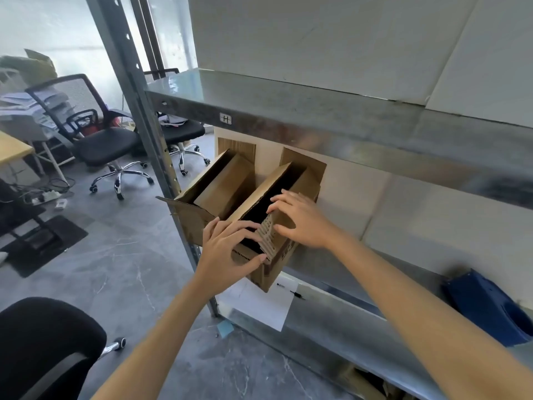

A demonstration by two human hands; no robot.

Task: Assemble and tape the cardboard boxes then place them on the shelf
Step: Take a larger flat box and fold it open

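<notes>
The cardboard box (269,274) is held at the front edge of the lower metal shelf (331,313), its near bottom corner hanging out past that edge. It lies tilted, its long axis running away from the person and slanting up to the right toward the pale back wall, with the open, dark mouth turned up toward the camera. The left hand (230,243) has its grip closed on the near end, fingers curled over a folded corrugated flap and thumb pressed under the front face. The right hand (300,217) grips the right wall, fingertips hooked over the rim into the opening and thumb against the same flap. Just to the left a second open box (225,183) lies along the same slant, one flap sticking out by the shelf's upright post. A white sheet of paper (265,307) and a pen (297,294) lie on the lower shelf beneath, and a blue object (490,310) lies farther right. An upper shelf board (288,116) crosses above. Beyond are a grey marbled floor (129,255), black office chairs (106,145) and a wood-topped desk (14,148).
</notes>
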